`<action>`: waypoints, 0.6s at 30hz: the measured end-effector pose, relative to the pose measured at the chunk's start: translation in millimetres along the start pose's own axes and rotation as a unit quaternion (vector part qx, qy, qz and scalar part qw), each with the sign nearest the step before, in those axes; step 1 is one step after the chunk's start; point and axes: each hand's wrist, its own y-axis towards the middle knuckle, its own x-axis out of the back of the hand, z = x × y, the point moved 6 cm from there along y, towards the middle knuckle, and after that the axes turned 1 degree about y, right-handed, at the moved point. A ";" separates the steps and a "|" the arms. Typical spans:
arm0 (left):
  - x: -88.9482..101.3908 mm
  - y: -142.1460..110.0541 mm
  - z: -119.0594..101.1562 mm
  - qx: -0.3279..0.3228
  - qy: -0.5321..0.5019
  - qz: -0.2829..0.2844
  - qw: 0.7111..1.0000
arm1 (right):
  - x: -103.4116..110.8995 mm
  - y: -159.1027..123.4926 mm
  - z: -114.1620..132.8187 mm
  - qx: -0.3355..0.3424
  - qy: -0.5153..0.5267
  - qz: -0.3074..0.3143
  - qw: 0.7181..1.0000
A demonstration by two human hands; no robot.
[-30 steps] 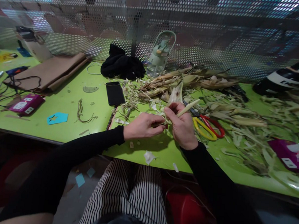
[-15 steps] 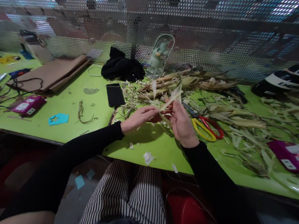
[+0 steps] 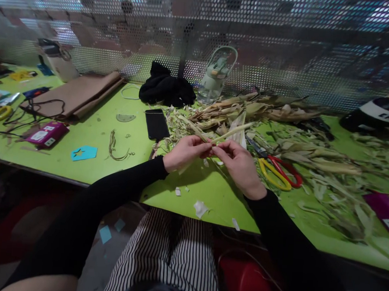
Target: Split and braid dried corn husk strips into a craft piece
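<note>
My left hand [image 3: 188, 152] and my right hand [image 3: 237, 163] meet over the green table, fingertips pinched close together. Between them they hold pale strips of corn husk [image 3: 232, 131], whose ends stick out up and to the right beyond my fingers. The exact grip is hidden behind the fingers. Scissors [image 3: 276, 169] with one yellow and one red handle lie just right of my right hand. Behind both hands spreads a heap of dried corn husks [image 3: 274, 109], and a black phone [image 3: 157, 124] lies left of the husk scraps.
A green bottle [image 3: 214, 79] and black cloth [image 3: 166, 86] stand at the back, by a perforated metal screen. Leftward lie a brown paper bag [image 3: 83, 94], a purple box [image 3: 48, 134] and a blue tag [image 3: 83, 153]. White scraps [image 3: 200, 209] lie near the front edge.
My hands have come closer together, fingertips now nearly touching around the husk strips. My right hand has turned palm-down. The whole view has shifted slightly left.
</note>
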 end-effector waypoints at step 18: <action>-0.7 -4.4 -2.1 0.087 0.078 0.029 0.993 | -3.8 -4.4 24.2 0.174 -0.182 0.033 0.967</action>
